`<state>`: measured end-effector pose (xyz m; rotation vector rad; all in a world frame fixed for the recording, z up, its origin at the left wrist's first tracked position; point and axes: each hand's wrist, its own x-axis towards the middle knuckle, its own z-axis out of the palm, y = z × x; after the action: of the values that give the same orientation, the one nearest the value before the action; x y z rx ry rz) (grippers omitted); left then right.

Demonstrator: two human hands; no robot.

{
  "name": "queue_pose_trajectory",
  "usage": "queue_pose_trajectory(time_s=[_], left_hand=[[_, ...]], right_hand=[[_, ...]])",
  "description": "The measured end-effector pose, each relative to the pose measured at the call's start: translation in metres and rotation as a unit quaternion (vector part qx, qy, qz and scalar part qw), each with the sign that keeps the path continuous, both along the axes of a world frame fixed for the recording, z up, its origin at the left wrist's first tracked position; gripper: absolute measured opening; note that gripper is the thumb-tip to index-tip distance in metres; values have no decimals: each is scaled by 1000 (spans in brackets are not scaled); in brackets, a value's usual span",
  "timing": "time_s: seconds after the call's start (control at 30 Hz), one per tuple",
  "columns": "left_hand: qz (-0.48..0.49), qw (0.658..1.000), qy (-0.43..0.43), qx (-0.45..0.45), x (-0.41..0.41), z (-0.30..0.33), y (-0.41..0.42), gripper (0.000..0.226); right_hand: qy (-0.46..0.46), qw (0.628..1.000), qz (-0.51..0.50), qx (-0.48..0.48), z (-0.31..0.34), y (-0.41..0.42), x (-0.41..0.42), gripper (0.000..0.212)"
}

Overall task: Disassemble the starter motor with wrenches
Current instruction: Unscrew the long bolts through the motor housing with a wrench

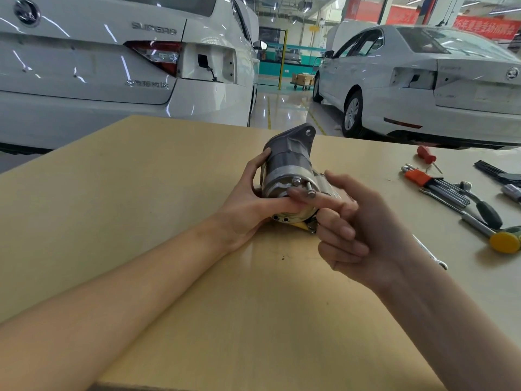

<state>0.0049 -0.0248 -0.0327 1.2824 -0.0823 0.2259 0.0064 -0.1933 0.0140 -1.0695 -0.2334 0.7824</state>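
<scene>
The starter motor [287, 165] lies on its side on the wooden table [169, 179], end cap toward me and mounting flange pointing away. My left hand [248, 204] grips its body from the left, thumb laid across the end cap. My right hand [361, 230] is at the cap from the right. Its index finger and thumb pinch a long through bolt [310, 190] that sticks partly out of the cap, and the other fingers are curled. A second bolt head [296, 182] sits beside it in the cap.
Tools lie at the right of the table: a red screwdriver [425, 155], a hex key set in an orange holder [420, 177], a yellow-headed hammer [504, 242], a black tool [496, 172] and a wrench [431, 252] beside my right wrist. Two white cars stand beyond the table.
</scene>
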Motion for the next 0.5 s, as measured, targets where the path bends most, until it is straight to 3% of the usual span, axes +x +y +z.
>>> queue_pose_trajectory(time_s=[0.1, 0.2, 0.4, 0.5], left_hand=[[4, 1000, 3, 5, -1, 1, -1, 112], [3, 1000, 2, 10, 1, -1, 0, 114], [6, 1000, 1, 2, 2, -2, 1, 106], [2, 1000, 2, 6, 1, -1, 1, 114]], right_hand=[[21, 998, 33, 55, 1, -1, 0, 23], [0, 1000, 11, 23, 0, 1, -1, 16], [-60, 995, -39, -65, -1, 4, -2, 28], [-18, 1000, -3, -15, 0, 1, -1, 30]])
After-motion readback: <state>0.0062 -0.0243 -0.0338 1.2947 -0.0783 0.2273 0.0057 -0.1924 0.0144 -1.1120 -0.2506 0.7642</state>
